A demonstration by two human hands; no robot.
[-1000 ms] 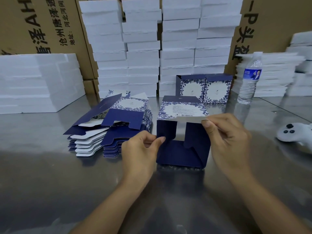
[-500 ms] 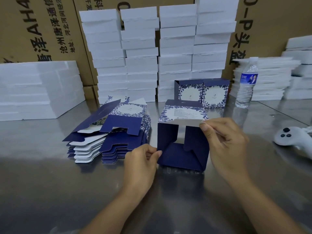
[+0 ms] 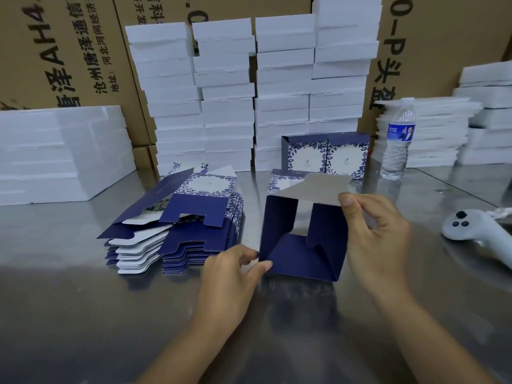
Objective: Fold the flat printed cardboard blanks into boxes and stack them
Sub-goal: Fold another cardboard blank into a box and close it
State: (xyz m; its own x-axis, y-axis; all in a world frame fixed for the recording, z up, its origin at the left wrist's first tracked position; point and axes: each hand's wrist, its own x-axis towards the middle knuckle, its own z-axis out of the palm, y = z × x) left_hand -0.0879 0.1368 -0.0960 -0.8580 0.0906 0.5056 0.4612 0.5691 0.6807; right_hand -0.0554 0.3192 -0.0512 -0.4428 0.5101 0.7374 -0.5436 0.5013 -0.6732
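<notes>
A half-folded navy box (image 3: 302,253) stands on the steel table (image 3: 83,314), its open end facing me. My right hand (image 3: 374,234) pinches the grey-white top flap (image 3: 315,189) at its right corner, the flap raised and tilted. My left hand (image 3: 232,275) pinches the box's lower left corner. To the left lies a pile of flat blue-and-white printed blanks (image 3: 177,225). Two finished boxes (image 3: 327,155) stand side by side behind the open one.
White foam slabs are stacked high at the back (image 3: 249,92), at the left (image 3: 61,153) and at the right (image 3: 443,131), in front of brown cartons. A water bottle (image 3: 397,142) stands right of the finished boxes. A white controller (image 3: 476,231) lies at the right edge.
The top flap has swung up and back, showing its grey underside instead of the printed face. My left hand slid down to the box's lower left corner.
</notes>
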